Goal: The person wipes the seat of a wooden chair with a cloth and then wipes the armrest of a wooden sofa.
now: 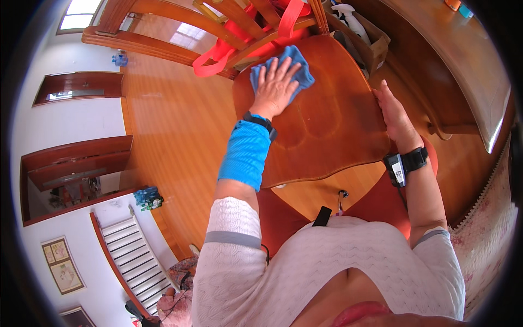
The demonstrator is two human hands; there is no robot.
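Note:
A wooden chair (322, 122) with a glossy brown seat stands before me. My left hand (276, 88) lies flat with spread fingers on a folded blue cloth (301, 65), pressing it on the seat near the backrest. Faint curved marks show on the seat's surface. My right hand (394, 112) rests against the right edge of the seat, its fingers extended and nothing seen in it. Red fabric straps (212, 61) hang on the slatted backrest (229, 36).
At the right stands a wooden table (461, 53), with a cardboard box (374, 49) holding a white spray bottle (352, 20) beside the chair. A patterned quilted cover (482, 229) is at the lower right. Another person (175, 302) is far off at the lower left, near a white radiator (135, 253).

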